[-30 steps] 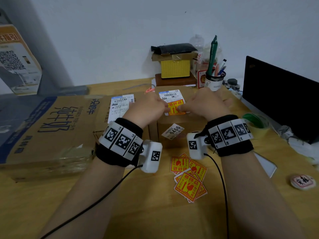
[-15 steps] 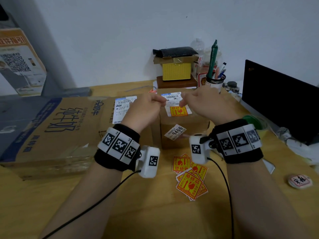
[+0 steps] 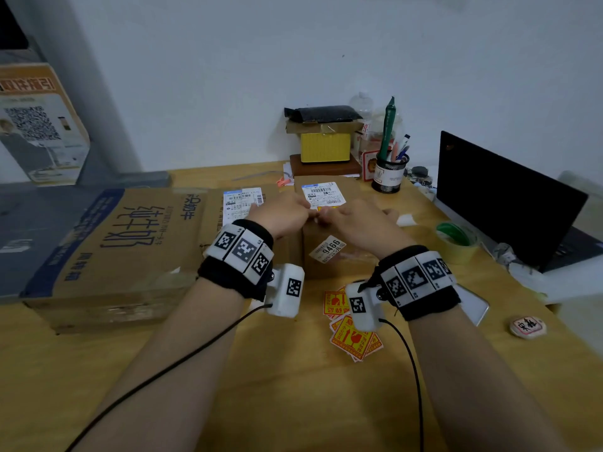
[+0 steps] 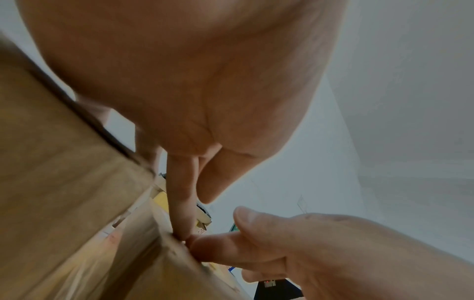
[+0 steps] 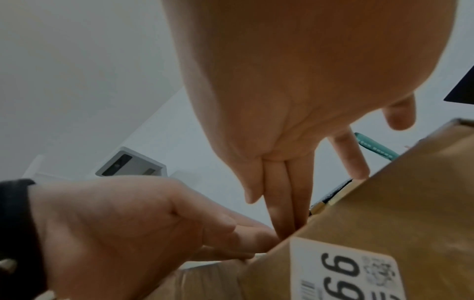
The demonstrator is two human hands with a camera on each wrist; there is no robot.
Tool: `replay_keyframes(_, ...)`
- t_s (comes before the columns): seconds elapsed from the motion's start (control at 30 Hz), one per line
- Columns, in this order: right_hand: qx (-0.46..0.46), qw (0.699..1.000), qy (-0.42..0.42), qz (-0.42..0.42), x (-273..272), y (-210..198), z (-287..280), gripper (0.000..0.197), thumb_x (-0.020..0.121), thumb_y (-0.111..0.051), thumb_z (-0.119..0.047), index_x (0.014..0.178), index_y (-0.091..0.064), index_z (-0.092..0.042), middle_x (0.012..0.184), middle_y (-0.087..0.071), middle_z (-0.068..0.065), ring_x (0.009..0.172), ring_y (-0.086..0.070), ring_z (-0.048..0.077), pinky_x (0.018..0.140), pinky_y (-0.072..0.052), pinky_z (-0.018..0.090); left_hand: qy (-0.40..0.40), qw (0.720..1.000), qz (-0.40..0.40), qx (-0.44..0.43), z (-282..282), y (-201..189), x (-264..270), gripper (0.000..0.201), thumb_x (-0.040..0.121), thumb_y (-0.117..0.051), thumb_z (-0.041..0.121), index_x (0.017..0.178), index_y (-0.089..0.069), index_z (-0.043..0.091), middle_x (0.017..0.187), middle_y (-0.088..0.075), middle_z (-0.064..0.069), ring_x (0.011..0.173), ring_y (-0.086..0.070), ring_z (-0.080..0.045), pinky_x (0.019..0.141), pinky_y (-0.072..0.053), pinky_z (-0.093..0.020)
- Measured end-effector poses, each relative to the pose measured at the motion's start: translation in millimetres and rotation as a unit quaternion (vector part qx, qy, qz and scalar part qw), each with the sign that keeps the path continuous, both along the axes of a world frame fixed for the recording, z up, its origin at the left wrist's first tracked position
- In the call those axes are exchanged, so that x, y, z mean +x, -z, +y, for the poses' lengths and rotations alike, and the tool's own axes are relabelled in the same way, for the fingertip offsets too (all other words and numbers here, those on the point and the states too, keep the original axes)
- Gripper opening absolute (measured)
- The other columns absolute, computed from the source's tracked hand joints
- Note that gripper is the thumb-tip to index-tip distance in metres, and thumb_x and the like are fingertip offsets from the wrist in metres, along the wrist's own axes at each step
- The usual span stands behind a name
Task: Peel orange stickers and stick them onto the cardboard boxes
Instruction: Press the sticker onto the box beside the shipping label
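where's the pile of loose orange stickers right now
In the head view the pile of loose orange stickers lies on the wooden desk, just in front of the small cardboard box and partly hidden under the right wrist camera.

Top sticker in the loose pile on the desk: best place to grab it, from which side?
Pinch a free corner of the top sticker, coming from the near right. It lies flat, fanned over the other stickers, with its near corners overhanging the wooden desk, so a fingertip can get under them. The right hand is probably nearer.
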State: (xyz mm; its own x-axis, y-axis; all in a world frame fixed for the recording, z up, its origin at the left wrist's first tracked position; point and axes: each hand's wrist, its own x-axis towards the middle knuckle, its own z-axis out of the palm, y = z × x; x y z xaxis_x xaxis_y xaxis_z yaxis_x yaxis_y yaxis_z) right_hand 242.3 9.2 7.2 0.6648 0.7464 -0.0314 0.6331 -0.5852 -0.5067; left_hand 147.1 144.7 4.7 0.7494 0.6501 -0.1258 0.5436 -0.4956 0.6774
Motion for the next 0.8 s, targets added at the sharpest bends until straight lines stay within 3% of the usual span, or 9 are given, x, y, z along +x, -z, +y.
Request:
replay_keyframes(0.13,-0.014,1.000,0.016,-0.004,2,1,6,0.052,0.104,-0.036,-0.058,0.073,-0.065,-0.028,0.081,-0.057,-0.006,0.124,-0.046,0.025,0.112,-0.016,0.051,0.003,1.000,-0.002,0.011,-5,-3,-4,0.040,0.083,-0.056,0.051,0.110,-0.076,0.029,0.123,-0.071,0.001,0.125,-0.057,-0.026,0.117,-0.028,-0.055)
replay_keyframes(0.17,-0.016,1.000,0.019,0.000,1,1,8,0.052,0.105,-0.036,-0.057,0.070,-0.062,-0.028,0.086,-0.060,-0.004,0.125,-0.046,0.025,0.111,-0.015,0.051,0.001,1.000,0.001,0.021,-6,-4,-5,0.036,0.087,-0.057,0.047,0.112,-0.076,0.029,0.124,-0.071,0.001,0.126,-0.056,-0.026,0.117,-0.027,-0.054)
replay_keyframes(0.27,-0.024,1.000,0.020,-0.005,-1,-1,13,0.048,0.105,-0.034,-0.054,0.089,-0.070,-0.029,0.127,-0.064,0.009,0.142,-0.033,0.028,0.115,-0.008,0.052,0.000,0.999,0.019,0.048,-8,-5,-4,0.032,0.093,-0.055,0.042,0.114,-0.075,0.029,0.125,-0.070,-0.001,0.125,-0.056,-0.026,0.118,-0.025,-0.054)
replay_keyframes(0.33,-0.024,1.000,0.005,-0.004,-2,-5,16,0.047,0.107,-0.033,-0.050,0.110,-0.074,-0.027,0.140,-0.060,0.010,0.147,-0.027,0.026,0.115,-0.011,0.047,0.003,0.998,0.028,0.047,-7,-7,-3,0.033,0.094,-0.054,0.041,0.118,-0.074,0.029,0.127,-0.069,-0.002,0.126,-0.055,-0.027,0.118,-0.025,-0.055)
replay_keyframes(0.43,-0.050,0.998,-0.010,-0.030,-1,-7,18,0.048,0.108,-0.031,-0.049,0.111,-0.074,-0.029,0.144,-0.058,0.008,0.152,-0.019,0.027,0.120,-0.002,0.055,0.019,0.999,0.034,0.032,-6,-10,-3,0.040,0.091,-0.054,0.044,0.124,-0.071,0.030,0.133,-0.067,-0.001,0.128,-0.054,-0.028,0.117,-0.026,-0.056)
replay_keyframes(0.53,-0.071,0.996,-0.003,-0.058,-1,-6,15,0.051,0.107,-0.031,-0.052,0.116,-0.074,-0.027,0.149,-0.055,0.010,0.155,-0.014,0.027,0.120,0.005,0.058,0.026,0.998,0.043,0.038,-7,-14,-2,0.045,0.093,-0.056,0.042,0.131,-0.067,0.022,0.136,-0.064,-0.006,0.129,-0.053,-0.029,0.116,-0.029,-0.056)
replay_keyframes(0.67,-0.077,0.994,-0.006,-0.074,-1,-1,2,0.048,0.106,-0.033,-0.050,0.117,-0.074,-0.027,0.147,-0.055,0.012,0.154,-0.016,0.027,0.120,0.004,0.061,0.030,0.998,0.032,0.046,-7,-14,0,0.037,0.097,-0.060,0.030,0.125,-0.069,0.007,0.134,-0.064,-0.012,0.130,-0.055,-0.033,0.111,-0.039,-0.052)
replay_keyframes(0.8,-0.072,0.995,0.009,-0.070,-1,4,-3,0.047,0.103,-0.035,-0.051,0.113,-0.075,-0.028,0.142,-0.058,0.010,0.151,-0.018,0.026,0.118,0.002,0.063,0.019,0.997,0.049,0.058,-11,-16,2,0.040,0.098,-0.060,0.029,0.130,-0.066,0.005,0.137,-0.061,-0.013,0.131,-0.052,-0.031,0.114,-0.036,-0.047)
